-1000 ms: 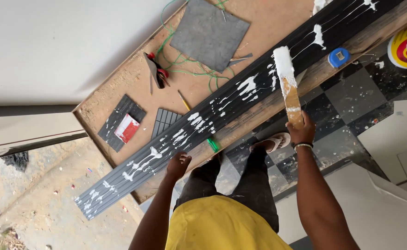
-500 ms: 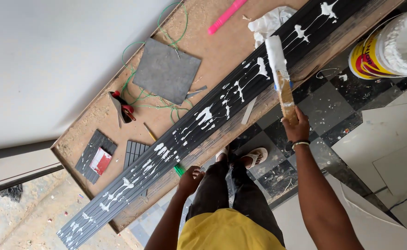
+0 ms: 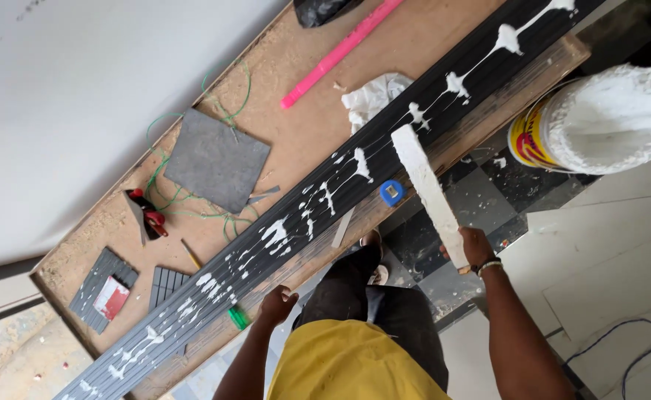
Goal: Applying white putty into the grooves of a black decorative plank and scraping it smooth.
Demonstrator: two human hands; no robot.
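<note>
Stick (image 3: 427, 194), white with paste, is gripped at its near end by my right hand (image 3: 473, 248), running up and away from the fingers onto the long black panel (image 3: 325, 192). My left hand (image 3: 277, 304), fingers curled, rests on the surface (image 3: 303, 126) edge beside that panel.

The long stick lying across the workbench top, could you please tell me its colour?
Bright pink stick, clearest in the head view.
</note>
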